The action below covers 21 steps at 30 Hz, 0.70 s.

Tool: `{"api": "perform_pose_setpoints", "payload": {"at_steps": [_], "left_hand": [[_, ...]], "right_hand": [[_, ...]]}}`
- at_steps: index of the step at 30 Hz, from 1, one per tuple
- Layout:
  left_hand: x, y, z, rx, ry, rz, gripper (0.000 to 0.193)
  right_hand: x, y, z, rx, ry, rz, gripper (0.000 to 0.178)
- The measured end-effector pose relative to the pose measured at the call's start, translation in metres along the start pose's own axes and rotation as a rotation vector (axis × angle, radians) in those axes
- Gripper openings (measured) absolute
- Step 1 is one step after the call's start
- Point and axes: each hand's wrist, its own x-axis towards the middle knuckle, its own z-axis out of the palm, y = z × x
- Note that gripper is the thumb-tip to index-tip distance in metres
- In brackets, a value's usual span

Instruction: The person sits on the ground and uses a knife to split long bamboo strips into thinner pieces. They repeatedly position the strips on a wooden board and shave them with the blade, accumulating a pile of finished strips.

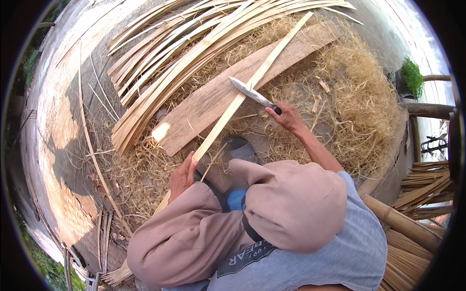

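A long pale bamboo strip point(220, 125) runs slantwise from beside my lap up over a wooden plank point(204, 107). My left hand point(183, 175) grips the strip's near part by my knee. In my right hand point(287, 118) is a knife point(262, 99), its dark handle inside my closed fingers. The knife's broad blade lies across the strip above the plank, its tip pointing to the upper left. Part of my left hand is hidden by the strip and my trouser leg.
Several split bamboo strips point(167, 80) lie fanned out beyond the plank. Curly shavings point(357, 114) heap up on the right and spread under the plank. A thick bamboo pole point(403, 223) and more strip bundles point(410, 252) are at the lower right. A green plant point(412, 77) stands far right.
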Motion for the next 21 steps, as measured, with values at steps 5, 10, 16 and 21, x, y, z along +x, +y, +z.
{"api": "perform_pose_setpoints", "payload": {"at_steps": [5,10,16,21], "left_hand": [[0.009,0.0,-0.009,-0.022,0.005,-0.016,0.044],[-0.023,-0.03,-0.026,-0.003,-0.058,-0.089,0.046],[-0.023,-0.051,-0.013,0.043,0.184,0.033,0.043],[-0.01,-0.034,-0.014,-0.02,0.041,-0.083,0.042]], "right_hand": [[0.008,-0.043,0.014,0.161,-0.094,-0.01,0.049],[0.016,0.019,-0.012,0.005,-0.08,0.057,0.056],[0.056,0.052,-0.049,0.278,0.264,0.477,0.062],[-0.015,-0.1,0.041,0.208,-0.114,-0.328,0.055]]}}
